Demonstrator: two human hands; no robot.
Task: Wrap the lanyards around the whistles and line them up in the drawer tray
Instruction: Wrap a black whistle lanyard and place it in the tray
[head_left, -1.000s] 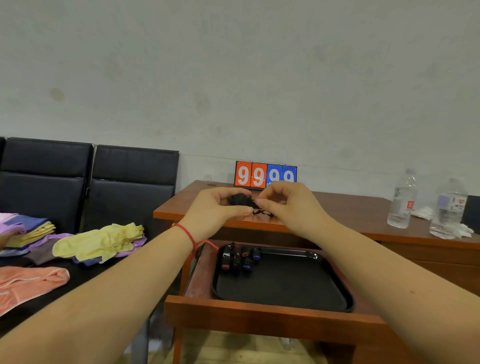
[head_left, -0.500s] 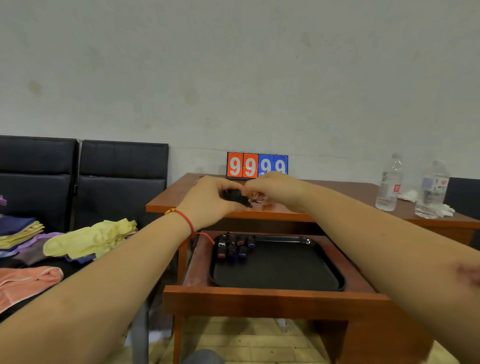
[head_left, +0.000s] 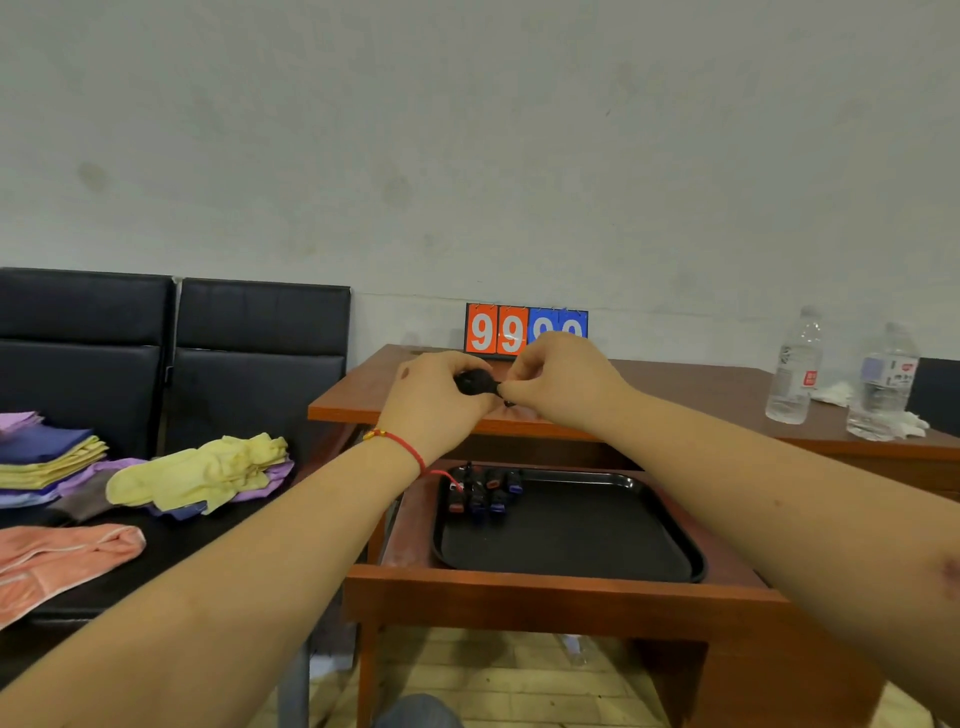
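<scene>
Both my hands are raised above the desk edge, close together. My left hand (head_left: 431, 402) grips a black whistle (head_left: 474, 383) with dark lanyard wound on it. My right hand (head_left: 563, 382) pinches the lanyard's end (head_left: 506, 399) right beside the whistle. Below them, the open wooden drawer (head_left: 545, 590) holds a black tray (head_left: 571, 535). Several wrapped whistles (head_left: 483, 493) with red and blue parts sit in two short rows at the tray's far left corner.
A red and blue scoreboard (head_left: 524, 328) stands on the desk (head_left: 701, 384) behind my hands. Two water bottles (head_left: 795, 366) are at the desk's right. Black chairs (head_left: 171, 343) and piles of coloured cloths (head_left: 202, 473) lie to the left.
My hands have stayed together on the whistle, with the fingers shifting as the lanyard is worked. The camera view has moved a little.
</scene>
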